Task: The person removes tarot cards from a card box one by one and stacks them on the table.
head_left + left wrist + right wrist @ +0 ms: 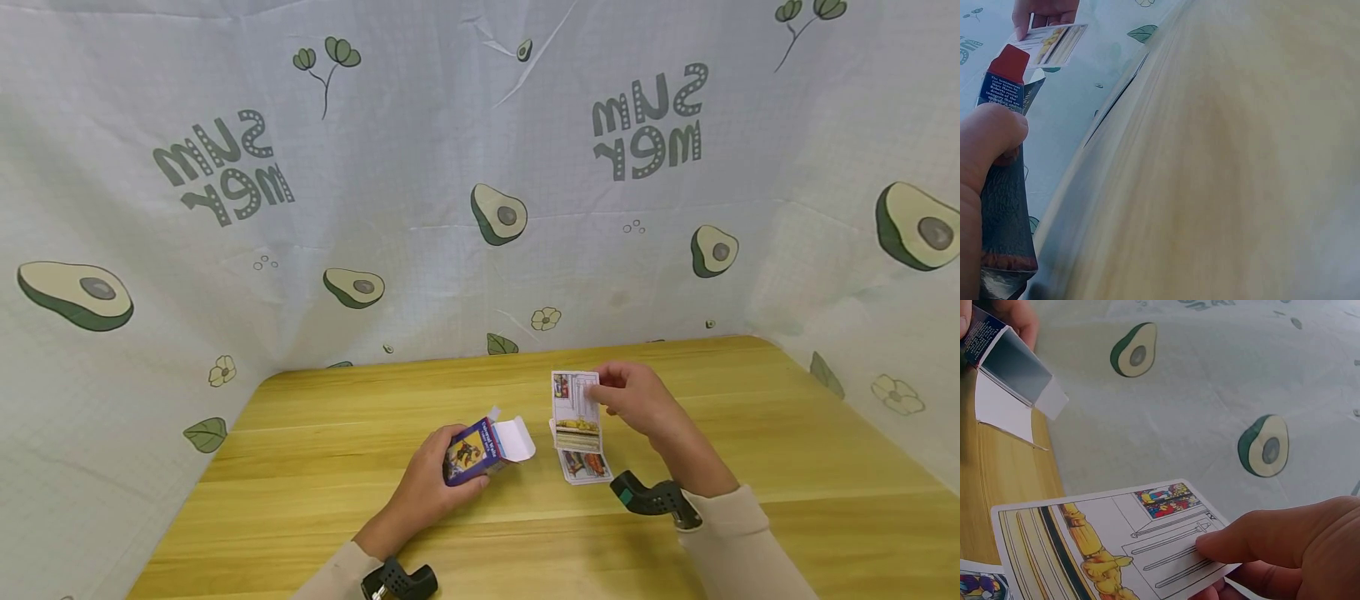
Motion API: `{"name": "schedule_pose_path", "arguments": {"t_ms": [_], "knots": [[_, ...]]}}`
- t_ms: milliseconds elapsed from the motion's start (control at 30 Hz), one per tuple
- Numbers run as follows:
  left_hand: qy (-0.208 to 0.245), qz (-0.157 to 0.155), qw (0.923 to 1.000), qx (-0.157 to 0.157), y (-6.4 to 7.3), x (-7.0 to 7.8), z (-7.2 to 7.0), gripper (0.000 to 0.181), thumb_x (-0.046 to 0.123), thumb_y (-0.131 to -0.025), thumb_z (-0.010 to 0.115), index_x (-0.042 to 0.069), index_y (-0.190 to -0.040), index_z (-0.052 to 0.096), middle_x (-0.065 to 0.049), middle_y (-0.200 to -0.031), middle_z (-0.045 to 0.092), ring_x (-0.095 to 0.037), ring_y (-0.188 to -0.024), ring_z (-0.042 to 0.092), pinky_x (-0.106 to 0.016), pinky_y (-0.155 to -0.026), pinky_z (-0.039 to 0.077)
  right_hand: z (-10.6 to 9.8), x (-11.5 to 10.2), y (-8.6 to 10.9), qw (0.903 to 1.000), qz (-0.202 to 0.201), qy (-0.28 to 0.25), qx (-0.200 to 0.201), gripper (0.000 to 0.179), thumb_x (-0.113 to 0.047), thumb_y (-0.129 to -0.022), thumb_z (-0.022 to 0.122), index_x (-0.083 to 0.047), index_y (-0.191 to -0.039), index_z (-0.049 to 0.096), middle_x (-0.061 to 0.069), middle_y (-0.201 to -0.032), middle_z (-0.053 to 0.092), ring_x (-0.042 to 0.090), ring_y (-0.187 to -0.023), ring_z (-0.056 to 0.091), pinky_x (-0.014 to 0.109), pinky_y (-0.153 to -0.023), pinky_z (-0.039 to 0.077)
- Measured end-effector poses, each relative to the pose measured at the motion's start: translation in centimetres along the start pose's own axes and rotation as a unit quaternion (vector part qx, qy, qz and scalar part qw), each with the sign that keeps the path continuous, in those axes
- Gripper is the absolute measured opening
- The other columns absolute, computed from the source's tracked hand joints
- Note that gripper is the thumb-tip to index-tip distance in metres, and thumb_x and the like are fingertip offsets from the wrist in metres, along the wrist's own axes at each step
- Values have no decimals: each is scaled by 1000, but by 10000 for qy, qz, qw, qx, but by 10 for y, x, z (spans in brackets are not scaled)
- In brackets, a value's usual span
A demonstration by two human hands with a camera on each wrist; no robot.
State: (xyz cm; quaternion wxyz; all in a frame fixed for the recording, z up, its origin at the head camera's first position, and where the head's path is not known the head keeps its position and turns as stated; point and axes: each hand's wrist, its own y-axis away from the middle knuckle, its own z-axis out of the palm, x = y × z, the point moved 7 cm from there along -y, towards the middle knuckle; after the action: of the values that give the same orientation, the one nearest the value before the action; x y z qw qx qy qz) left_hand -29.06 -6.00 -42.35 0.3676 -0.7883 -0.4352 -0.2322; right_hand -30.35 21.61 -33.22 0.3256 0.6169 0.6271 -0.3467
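Observation:
My left hand (431, 479) grips a blue and purple card box (471, 454) with its thumb and fingers curled round the sides. The box's white flap (514, 439) hangs open toward the right, and its mouth shows dark inside in the right wrist view. My right hand (637, 400) pinches an illustrated tarot card (1104, 544) between thumb and fingers at one end. That card shows a yellow lying figure and several swords. Below it in the head view, another picture card (587, 468) lies on the table, partly hidden by the held card.
The yellow wood-grain table (300, 500) spreads under both hands. A pale curtain (420, 167) printed with avocados and lettering hangs behind it and along both sides. Each wrist wears a black camera mount; one (652, 497) sits close to the lying card.

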Motion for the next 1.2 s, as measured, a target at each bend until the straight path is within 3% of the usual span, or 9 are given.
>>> {"name": "schedule_pose_path", "arguments": {"t_ms": [167,500,800,1200], "knots": [[-18,11,10000,12,0,0,0,70,42,-78,78,14,-134,47,0,-122,56,-12,-98,53,-30,-81,47,0,0,0,10000,33,-12,-21,25,-16,-94,59,3,-110,61,18,-108,60,28,-92,53,39,-78,48],[-13,-15,10000,4,0,0,-1,70,42,-78,78,14,-135,47,2,-122,56,-12,-98,52,-30,-82,47,1,10,-4,9994,333,-106,-77,33,-20,-94,61,4,-116,64,17,-108,62,24,-87,57,30,-71,47],[-39,-36,10000,-5,0,1,0,70,42,-78,78,15,-134,47,2,-122,55,-12,-99,52,-31,-83,47,2,22,-9,9988,459,-155,-51,34,-20,-92,65,6,-115,63,18,-108,63,23,-83,59,35,-77,51],[-65,-50,10000,-35,0,0,0,75,45,-79,77,8,-137,46,-1,-125,55,-13,-101,52,-32,-84,47,2,40,-15,9962,763,-418,6,35,-16,-88,71,7,-111,60,20,-102,65,20,-74,60,32,-71,55]]}}
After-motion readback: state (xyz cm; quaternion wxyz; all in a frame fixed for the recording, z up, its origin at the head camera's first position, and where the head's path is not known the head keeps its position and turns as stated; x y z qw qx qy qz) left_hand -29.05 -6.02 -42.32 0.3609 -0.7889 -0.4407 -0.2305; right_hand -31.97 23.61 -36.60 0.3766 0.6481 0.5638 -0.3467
